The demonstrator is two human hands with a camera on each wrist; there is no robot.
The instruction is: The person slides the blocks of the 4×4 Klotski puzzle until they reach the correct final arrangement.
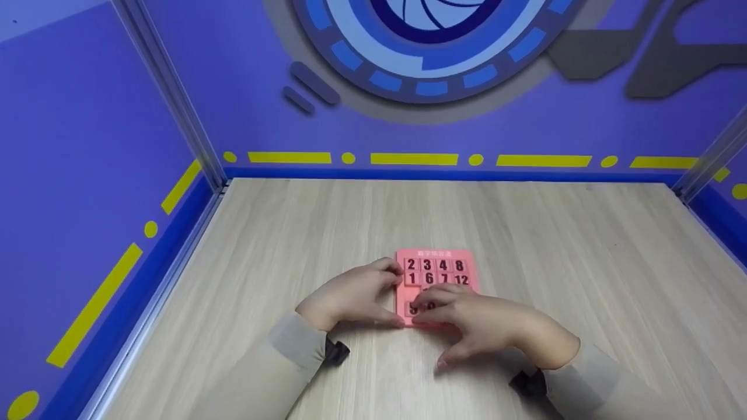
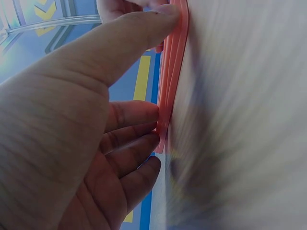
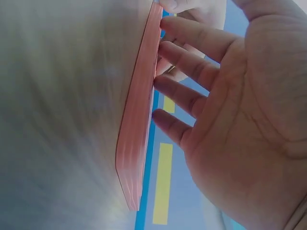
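A pink sliding number puzzle (image 1: 400,298) lies flat on the table, its top row reading 2, 3, 4, 8 and the one below 1, 6, 7, 12. My left hand (image 1: 359,294) rests against its left side, thumb at the near corner and fingertips along the edge. From above, my right hand (image 1: 484,321) touches the tiles with its fingertips, close to the 5 tile (image 1: 412,309); its thumb is off the board. A bare slot shows under the 1 tile (image 1: 412,279). The right hand covers much of the lower rows. In the right wrist view, the puzzle's side (image 3: 136,120) stands beside the fingers.
The light wood table (image 1: 327,227) surrounds the puzzle. Blue-purple panels (image 1: 233,105) with yellow marks rise at the back and both sides. Dark straps (image 1: 337,352) hang at both cuffs.
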